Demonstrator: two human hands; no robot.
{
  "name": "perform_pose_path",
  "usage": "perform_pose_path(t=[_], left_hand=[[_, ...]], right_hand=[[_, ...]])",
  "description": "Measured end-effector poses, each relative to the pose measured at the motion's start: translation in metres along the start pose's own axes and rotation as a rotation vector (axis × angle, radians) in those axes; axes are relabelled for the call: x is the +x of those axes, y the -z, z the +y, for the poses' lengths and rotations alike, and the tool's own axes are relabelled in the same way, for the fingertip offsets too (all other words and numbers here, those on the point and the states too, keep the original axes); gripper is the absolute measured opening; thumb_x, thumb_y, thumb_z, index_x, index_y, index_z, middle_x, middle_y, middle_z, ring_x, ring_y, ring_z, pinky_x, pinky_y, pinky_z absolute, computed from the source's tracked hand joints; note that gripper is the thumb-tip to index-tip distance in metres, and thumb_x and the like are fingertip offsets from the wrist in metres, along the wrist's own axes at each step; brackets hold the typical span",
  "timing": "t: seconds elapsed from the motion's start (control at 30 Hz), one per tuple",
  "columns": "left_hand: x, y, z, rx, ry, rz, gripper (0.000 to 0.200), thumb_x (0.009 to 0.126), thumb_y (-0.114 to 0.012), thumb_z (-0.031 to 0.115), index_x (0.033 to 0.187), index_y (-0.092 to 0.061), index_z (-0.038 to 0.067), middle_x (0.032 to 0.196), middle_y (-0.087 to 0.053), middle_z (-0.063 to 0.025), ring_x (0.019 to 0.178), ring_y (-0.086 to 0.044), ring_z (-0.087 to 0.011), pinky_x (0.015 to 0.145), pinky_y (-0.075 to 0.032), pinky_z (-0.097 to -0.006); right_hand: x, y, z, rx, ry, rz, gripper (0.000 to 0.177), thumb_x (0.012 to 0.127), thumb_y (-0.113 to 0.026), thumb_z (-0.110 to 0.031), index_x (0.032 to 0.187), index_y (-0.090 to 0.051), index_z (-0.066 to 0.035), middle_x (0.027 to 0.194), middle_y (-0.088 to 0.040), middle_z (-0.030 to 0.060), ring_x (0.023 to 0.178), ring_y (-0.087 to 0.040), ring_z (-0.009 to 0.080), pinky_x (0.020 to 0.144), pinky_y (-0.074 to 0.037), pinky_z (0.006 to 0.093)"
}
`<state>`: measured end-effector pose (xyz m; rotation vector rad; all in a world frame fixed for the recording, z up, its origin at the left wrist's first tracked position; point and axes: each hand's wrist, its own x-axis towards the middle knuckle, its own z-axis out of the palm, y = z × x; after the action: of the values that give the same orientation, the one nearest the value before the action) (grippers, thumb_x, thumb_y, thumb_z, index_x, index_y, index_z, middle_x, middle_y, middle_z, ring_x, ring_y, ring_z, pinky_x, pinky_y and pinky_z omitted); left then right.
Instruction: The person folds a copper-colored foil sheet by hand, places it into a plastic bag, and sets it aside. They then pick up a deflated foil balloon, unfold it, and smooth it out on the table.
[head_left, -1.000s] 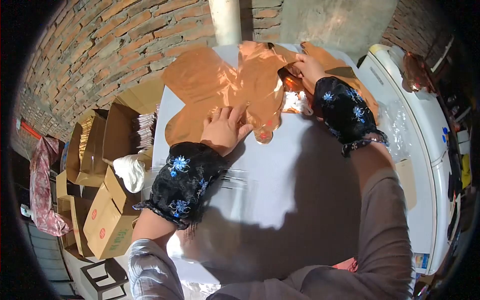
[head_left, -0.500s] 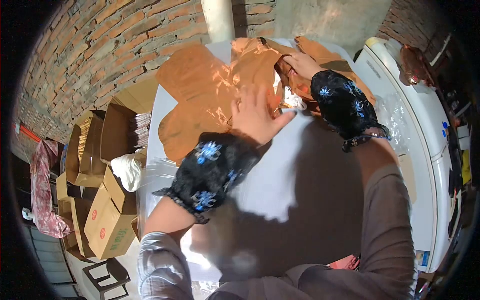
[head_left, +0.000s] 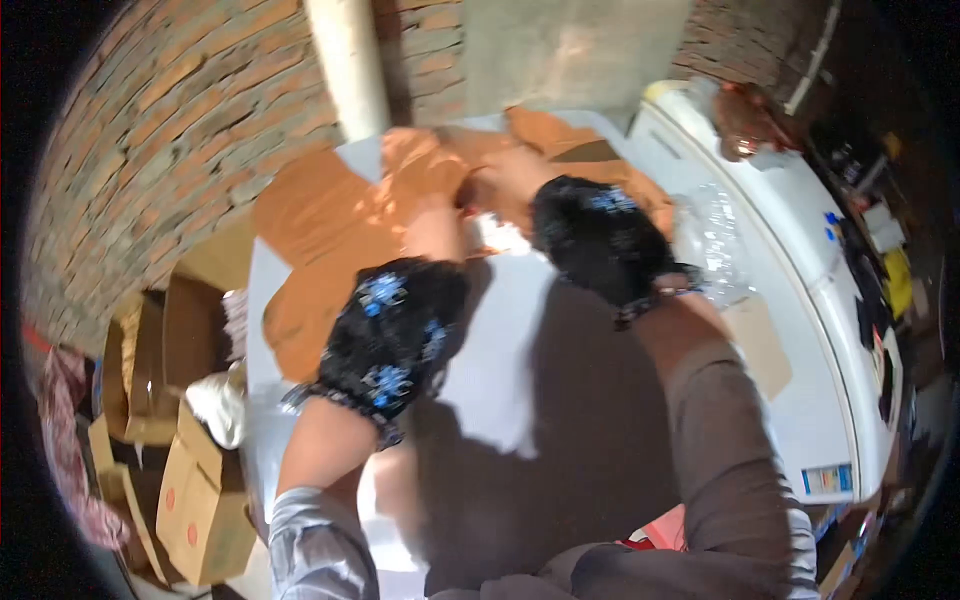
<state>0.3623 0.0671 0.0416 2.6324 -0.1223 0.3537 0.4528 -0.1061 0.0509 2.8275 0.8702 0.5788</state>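
A copper-orange foil sheet (head_left: 320, 215) with rounded lobes, creased and shiny, lies over the far part of the white tabletop (head_left: 490, 340). My left hand (head_left: 437, 225) is on the foil near its middle, its fingers smeared by motion. Just to its right, my right hand (head_left: 515, 172) reaches in from the right to a raised fold of the foil, its fingers blurred and partly hidden. Between and below the two hands is a bright white bundle (head_left: 497, 235), too washed out to name. Both forearms wear black cuffs with blue flowers.
A white appliance like a chest freezer (head_left: 800, 300) stands at the right, with clear plastic (head_left: 715, 240) beside the foil. Open cardboard boxes (head_left: 205, 500) and a white bag (head_left: 218, 408) are at the left. A brick wall (head_left: 200, 110) and a pale pipe (head_left: 345, 65) rise behind.
The view has shifted, so the scene sits further left. My left hand, spread flat on the foil before, has come close to my right hand at the fold.
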Motion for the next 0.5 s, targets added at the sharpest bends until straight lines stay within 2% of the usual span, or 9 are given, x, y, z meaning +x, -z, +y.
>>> perform_pose_path(t=[0.03,0.07,0.13,0.2,0.27,0.37,0.4,0.47,0.5], left_hand=[[0.004,-0.005,-0.009,0.039,-0.062,0.076,0.029,0.09,-0.063,0.028,0.102,-0.061,0.002,0.101,-0.066,-0.0221,0.094,-0.067,-0.0388,0.081,-0.053,-0.0482],[0.007,-0.008,-0.015,0.086,-0.113,0.156,0.03,0.089,-0.064,0.03,0.101,-0.061,0.002,0.099,-0.067,-0.0221,0.092,-0.067,-0.0389,0.08,-0.053,-0.0486],[0.012,0.007,-0.009,0.071,-0.038,0.033,0.037,0.09,-0.064,0.037,0.104,-0.058,0.003,0.097,-0.069,-0.0226,0.093,-0.067,-0.0411,0.079,-0.052,-0.05],[0.012,0.03,0.002,0.059,-0.002,-0.011,0.045,0.092,-0.06,0.046,0.108,-0.06,0.003,0.095,-0.07,-0.0224,0.095,-0.067,-0.0422,0.08,-0.052,-0.0502],[0.024,0.027,-0.011,0.078,-0.053,-0.065,0.049,0.095,-0.052,0.049,0.111,-0.064,0.004,0.099,-0.069,-0.0254,0.098,-0.066,-0.0429,0.084,-0.051,-0.0493],[0.04,0.019,-0.036,-0.156,-0.042,-0.053,0.047,0.102,-0.043,0.042,0.113,-0.064,0.002,0.108,-0.067,-0.0292,0.102,-0.065,-0.0441,0.086,-0.05,-0.0487],[0.045,0.018,-0.044,-0.254,-0.182,0.024,0.04,0.102,-0.045,0.034,0.113,-0.064,-0.001,0.101,-0.069,-0.0259,0.094,-0.067,-0.0396,0.084,-0.051,-0.046],[0.048,0.034,-0.046,-0.494,0.041,-0.309,0.037,0.099,-0.052,0.03,0.111,-0.063,-0.003,0.091,-0.069,-0.0209,0.085,-0.067,-0.0315,0.08,-0.051,-0.0417],[0.049,0.034,-0.052,-0.434,-0.01,-0.25,0.036,0.099,-0.054,0.03,0.11,-0.063,-0.003,0.09,-0.069,-0.0195,0.084,-0.067,-0.0294,0.079,-0.051,-0.0406]], right_hand=[[0.006,-0.028,0.011,0.083,0.08,0.077,0.024,0.095,-0.055,-0.032,0.107,-0.071,-0.019,0.105,-0.067,0.0063,0.097,-0.066,0.0291,0.082,-0.053,0.0445],[-0.001,-0.017,0.002,0.159,-0.007,0.071,0.027,0.093,-0.057,-0.035,0.107,-0.068,-0.014,0.103,-0.067,0.0096,0.097,-0.065,0.0312,0.082,-0.052,0.0454],[-0.018,0.021,-0.026,0.41,-0.268,0.068,0.033,0.091,-0.062,-0.037,0.106,-0.064,-0.007,0.101,-0.064,0.0134,0.097,-0.063,0.0332,0.08,-0.052,0.0458],[-0.038,0.032,-0.054,0.305,-0.137,0.423,0.028,0.09,-0.064,-0.03,0.105,-0.059,-0.007,0.099,-0.059,0.0114,0.098,-0.059,0.0323,0.077,-0.053,0.0446],[-0.045,0.037,-0.077,0.335,-0.055,0.507,0.02,0.089,-0.061,-0.016,0.107,-0.058,-0.008,0.1,-0.055,0.0116,0.099,-0.057,0.0332,0.077,-0.052,0.0434],[-0.045,0.037,-0.088,0.553,-0.068,0.638,0.022,0.088,-0.059,-0.009,0.109,-0.059,-0.006,0.102,-0.058,0.0123,0.102,-0.057,0.0334,0.086,-0.049,0.0436],[-0.048,0.039,-0.091,0.599,-0.106,0.54,0.024,0.088,-0.059,-0.01,0.112,-0.059,-0.004,0.108,-0.06,0.014,0.105,-0.057,0.0337,0.091,-0.048,0.0437],[-0.047,0.033,-0.096,0.652,-0.025,0.542,0.027,0.089,-0.059,-0.011,0.115,-0.06,-0.003,0.116,-0.061,0.015,0.11,-0.057,0.0335,0.096,-0.047,0.0421],[-0.046,0.031,-0.098,0.627,-0.006,0.515,0.028,0.09,-0.059,-0.013,0.117,-0.059,-0.003,0.118,-0.06,0.0155,0.111,-0.057,0.0334,0.097,-0.046,0.0416]])
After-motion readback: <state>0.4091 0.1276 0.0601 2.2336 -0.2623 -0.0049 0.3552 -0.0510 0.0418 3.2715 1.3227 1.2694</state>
